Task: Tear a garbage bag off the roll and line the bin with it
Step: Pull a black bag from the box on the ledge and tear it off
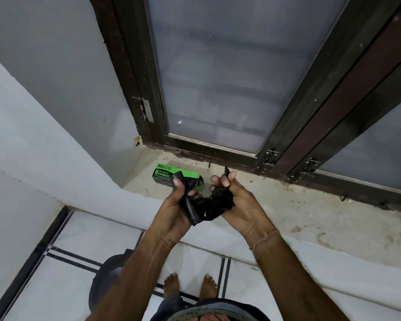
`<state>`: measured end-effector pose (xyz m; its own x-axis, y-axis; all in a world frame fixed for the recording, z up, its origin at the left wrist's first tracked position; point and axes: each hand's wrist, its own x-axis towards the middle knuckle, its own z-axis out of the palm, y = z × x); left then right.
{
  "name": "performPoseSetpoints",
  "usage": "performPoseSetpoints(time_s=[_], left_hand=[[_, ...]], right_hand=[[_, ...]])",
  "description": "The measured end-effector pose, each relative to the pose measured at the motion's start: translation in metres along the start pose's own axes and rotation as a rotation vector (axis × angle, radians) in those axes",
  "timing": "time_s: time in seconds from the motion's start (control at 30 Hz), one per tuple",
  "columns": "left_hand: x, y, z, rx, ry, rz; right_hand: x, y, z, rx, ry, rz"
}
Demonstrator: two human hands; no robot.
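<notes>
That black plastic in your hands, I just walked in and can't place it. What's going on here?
A person is gripping a crumpled black garbage bag in both fists, left hand and right hand, above a stained windowsill. The green bag box sits on the sill behind the hands. The dark bin stands on the floor below and does not look lined yet.

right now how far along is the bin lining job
Early. The left hand and right hand both grip the bunched black garbage bag above the sill, near the green box. Whether it is torn free cannot be told. Still left: opening it and fitting it into the dark bin on the floor, which shows no liner.
</notes>
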<state>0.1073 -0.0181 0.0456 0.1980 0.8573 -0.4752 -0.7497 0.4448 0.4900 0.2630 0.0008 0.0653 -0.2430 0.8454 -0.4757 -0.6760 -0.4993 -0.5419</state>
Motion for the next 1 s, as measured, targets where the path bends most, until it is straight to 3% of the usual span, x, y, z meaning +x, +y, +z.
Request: performPoseSetpoints(time_s=[0.13, 0.27, 0.43, 0.57, 0.7, 0.9, 1.0], left_hand=[[0.002, 0.004, -0.005, 0.156, -0.021, 0.106], [0.004, 0.017, -0.003, 0.303, 0.022, 0.188], [0.008, 0.035, -0.023, 0.399, 0.116, 0.165], [0.006, 0.029, -0.015, 0.201, 0.088, 0.025], [0.008, 0.028, -0.014, 0.273, 0.031, 0.09], [0.01, 0.033, -0.015, 0.309, 0.046, 0.156], [0.01, 0.037, -0.016, 0.426, 0.07, 0.161]], right_hand=[[0.007, 0.006, 0.002, 0.09, 0.066, -0.085], [0.006, 0.008, 0.004, 0.039, 0.025, -0.042], [0.001, 0.0, -0.006, -0.551, 0.178, -0.152], [-0.005, 0.028, -0.001, -0.915, 0.211, -0.295], [-0.012, 0.044, 0.007, -0.796, 0.037, -0.147], [-0.007, 0.045, 0.005, -0.631, 0.11, -0.243], [-0.006, 0.043, 0.003, -0.599, 0.061, -0.282]])
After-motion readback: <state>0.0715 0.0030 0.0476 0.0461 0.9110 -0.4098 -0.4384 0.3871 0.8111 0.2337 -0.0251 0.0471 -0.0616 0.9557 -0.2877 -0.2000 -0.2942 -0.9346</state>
